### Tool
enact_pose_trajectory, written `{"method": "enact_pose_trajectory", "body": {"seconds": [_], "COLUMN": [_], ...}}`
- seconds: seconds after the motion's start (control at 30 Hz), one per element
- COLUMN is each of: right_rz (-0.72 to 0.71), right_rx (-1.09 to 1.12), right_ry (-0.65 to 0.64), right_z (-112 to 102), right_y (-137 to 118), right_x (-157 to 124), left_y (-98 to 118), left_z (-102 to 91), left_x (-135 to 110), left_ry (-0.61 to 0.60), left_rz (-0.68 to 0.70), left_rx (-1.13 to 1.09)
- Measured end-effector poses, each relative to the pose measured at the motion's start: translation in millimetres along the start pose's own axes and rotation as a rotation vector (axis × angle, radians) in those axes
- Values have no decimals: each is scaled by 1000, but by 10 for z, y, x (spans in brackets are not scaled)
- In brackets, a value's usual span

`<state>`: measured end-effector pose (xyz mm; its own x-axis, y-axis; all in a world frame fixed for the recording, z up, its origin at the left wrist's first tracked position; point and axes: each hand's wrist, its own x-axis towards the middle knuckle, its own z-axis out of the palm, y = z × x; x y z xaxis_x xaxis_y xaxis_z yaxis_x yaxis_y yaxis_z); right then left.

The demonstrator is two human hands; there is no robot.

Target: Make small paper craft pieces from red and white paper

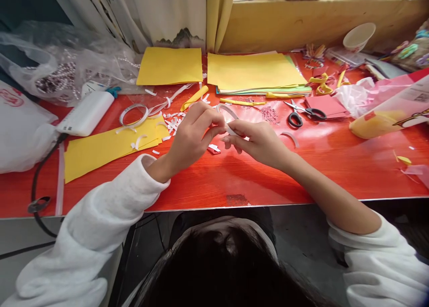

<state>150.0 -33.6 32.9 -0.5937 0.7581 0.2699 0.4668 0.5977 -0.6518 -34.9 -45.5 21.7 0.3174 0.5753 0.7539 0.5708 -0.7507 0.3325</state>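
Observation:
My left hand (194, 135) and my right hand (256, 139) meet above the middle of the red table (301, 173). Both pinch a thin white strip (229, 115) curled into a loop, its arc standing up between the fingertips. Fingers of both hands are closed on it. A small red and white scrap (213, 149) lies on the table just below the hands. White sleeves cover both forearms.
Yellow paper sheets (170, 65) (251, 70) lie at the back, another yellow sheet (107, 148) at left with white cuttings and a tape ring (133, 115). Black-handled scissors (303, 114) lie right of the hands. A white power bank (85, 112), plastic bags and a paper cup (358, 36) surround them.

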Motion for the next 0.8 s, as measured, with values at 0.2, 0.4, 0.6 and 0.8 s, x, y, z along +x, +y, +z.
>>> {"method": "enact_pose_trajectory", "body": {"seconds": [0.2,0.4,0.6,0.8], "right_rz": [82,26,-19,-27], "right_rx": [157,174,72,116], "right_ry": [147,132,123,118], "right_z": [59,42,24,53], "right_y": [40,32,48,67], "right_x": [-16,-11,24,28], "left_y": [66,68,47,51], "left_z": [-36,-78,-64,-51], "left_x": [23,43,-7,7], "left_ry": [-72,-85,-119,25], "left_rz": [-177,-357,-369,-380], "left_rx": [14,-95,-75,-219]}}
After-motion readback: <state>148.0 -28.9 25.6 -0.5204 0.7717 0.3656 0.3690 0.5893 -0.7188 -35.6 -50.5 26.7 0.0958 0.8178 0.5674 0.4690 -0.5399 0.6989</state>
